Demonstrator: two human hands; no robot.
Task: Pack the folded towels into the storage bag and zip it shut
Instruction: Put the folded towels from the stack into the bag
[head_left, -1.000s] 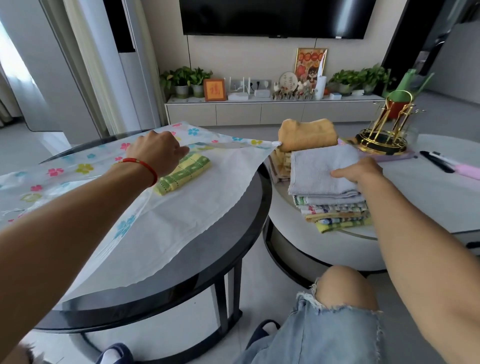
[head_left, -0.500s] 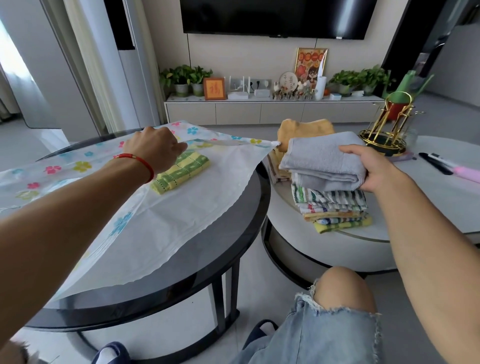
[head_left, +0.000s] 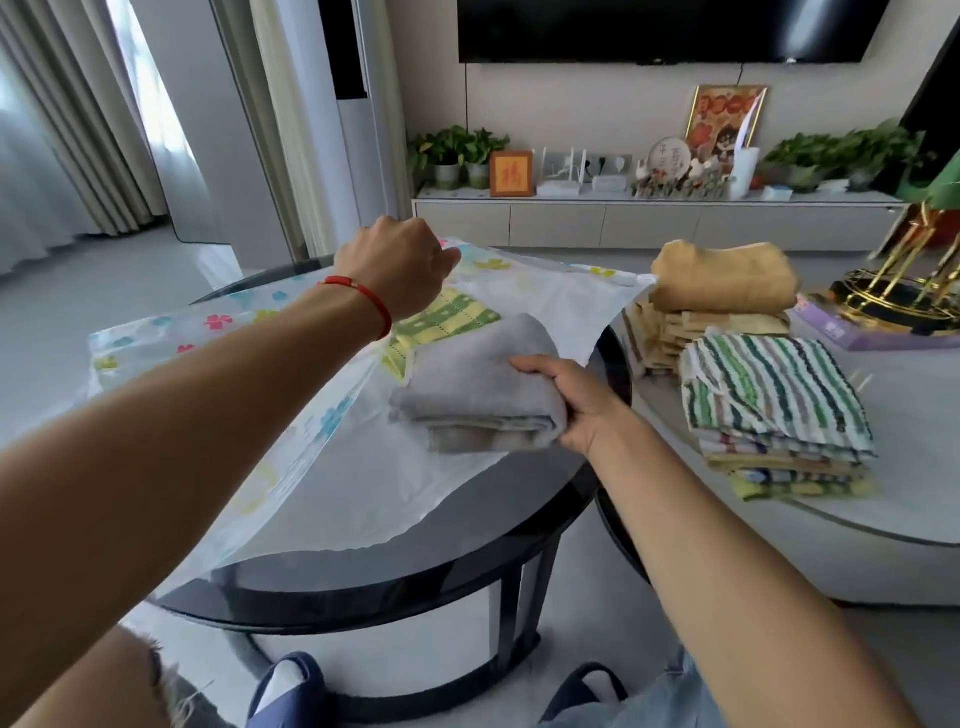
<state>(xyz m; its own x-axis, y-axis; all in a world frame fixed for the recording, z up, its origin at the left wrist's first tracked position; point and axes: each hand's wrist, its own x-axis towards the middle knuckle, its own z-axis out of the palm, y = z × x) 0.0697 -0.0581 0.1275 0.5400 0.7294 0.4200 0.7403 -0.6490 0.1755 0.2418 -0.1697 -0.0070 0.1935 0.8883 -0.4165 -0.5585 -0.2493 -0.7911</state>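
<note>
Packing early stage. Left hand (head_left: 402, 265) pinching upper flap of storage bag (head_left: 363, 483), mouth held open on dark round table (head_left: 467, 561). Green-yellow towel (head_left: 441, 325) already inside. Right hand (head_left: 582, 402) clamped on grey folded towel (head_left: 478, 395) at bag mouth, apparently half in. Striped stack (head_left: 774, 410) and tan pile (head_left: 722, 283) waiting on adjacent white table (head_left: 909, 519). Zip not yet closed.

Left grip (head_left: 400, 265) fingers hidden (curled under); TV (head_left: 670, 28) cropped at top.
</note>
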